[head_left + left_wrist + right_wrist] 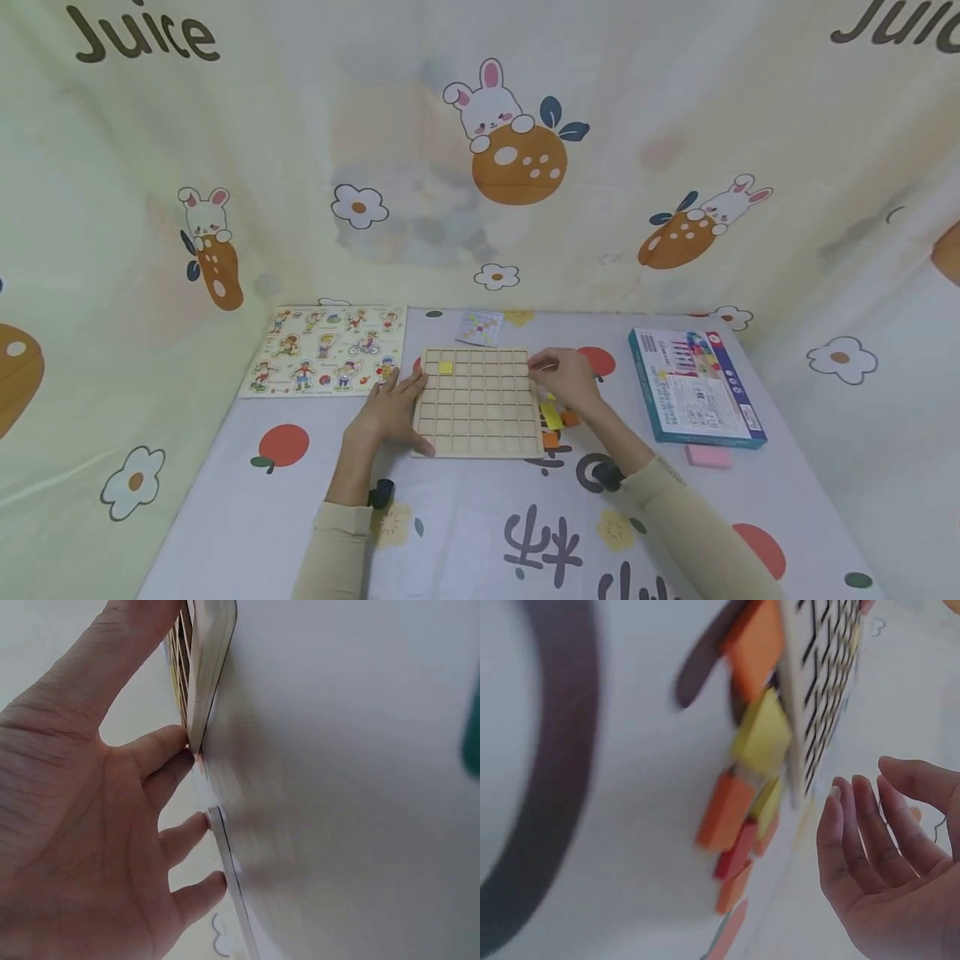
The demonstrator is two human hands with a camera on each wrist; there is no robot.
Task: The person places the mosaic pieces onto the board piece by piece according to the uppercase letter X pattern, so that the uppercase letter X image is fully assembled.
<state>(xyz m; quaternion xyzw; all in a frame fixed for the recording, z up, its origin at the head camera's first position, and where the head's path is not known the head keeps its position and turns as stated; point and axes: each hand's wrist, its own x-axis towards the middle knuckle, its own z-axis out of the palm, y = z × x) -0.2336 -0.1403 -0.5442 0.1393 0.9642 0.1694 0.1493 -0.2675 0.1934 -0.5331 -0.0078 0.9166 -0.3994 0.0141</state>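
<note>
A wooden grid board [480, 412] lies on the table, a yellow square tile [446, 367] in one of its top-row cells. My left hand [385, 417] is spread along the board's left side, thumb at the near left corner. In the left wrist view, its other fingertips [214, 881] touch the edge of the picture board. My right hand [568, 379] hovers by the grid's far right corner, fingers loosely bent; the right wrist view shows nothing between thumb and fingers. Beside the grid's right edge lie loose blocks, among them yellow [552, 415], orange [551, 440] and red [736, 851].
The picture board [322, 350] with printed children lies at the left. Behind the grid is a small pattern card [481, 327]. A flat printed box [697, 387] lies at the right, with a pink block [708, 456] at its near edge. A printed curtain stands behind.
</note>
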